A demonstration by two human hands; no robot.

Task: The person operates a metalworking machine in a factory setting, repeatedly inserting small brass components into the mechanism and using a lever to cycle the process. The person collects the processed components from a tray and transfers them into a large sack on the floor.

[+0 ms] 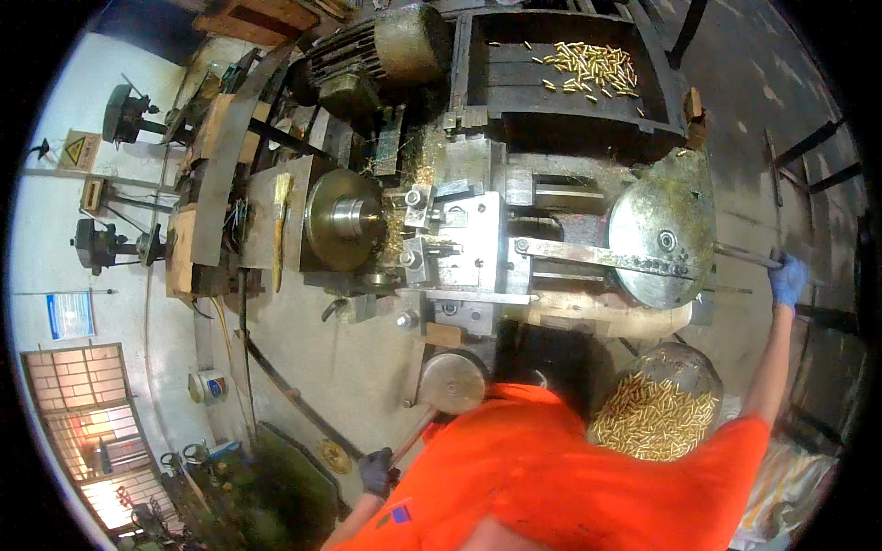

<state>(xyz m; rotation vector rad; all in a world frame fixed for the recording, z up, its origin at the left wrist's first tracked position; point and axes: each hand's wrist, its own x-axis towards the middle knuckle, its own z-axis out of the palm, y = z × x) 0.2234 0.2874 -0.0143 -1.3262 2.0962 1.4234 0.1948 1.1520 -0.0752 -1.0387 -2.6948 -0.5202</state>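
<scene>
My left hand [377,471], in a dark glove, is closed round the end of a lever [413,435] that runs from a small round metal wheel [453,381] at the front of a lathe-like machine. Out to the right, my right hand [788,280] wears a blue glove and grips a metal rod handle [746,254] beside a large steel disc [654,220]. A flat bar [588,255] links that disc to the tool slide [473,239]. Facing the slide is the round chuck [342,219], with a small brass-coloured tip at its centre. Brass shavings lie around it.
Many small brass parts lie in a dark metal tray [510,95] at the back. More fill a round basin [712,372] near my right side. A wooden-handled brush [279,220] rests on the headstock. Behind it sits an electric motor [367,57].
</scene>
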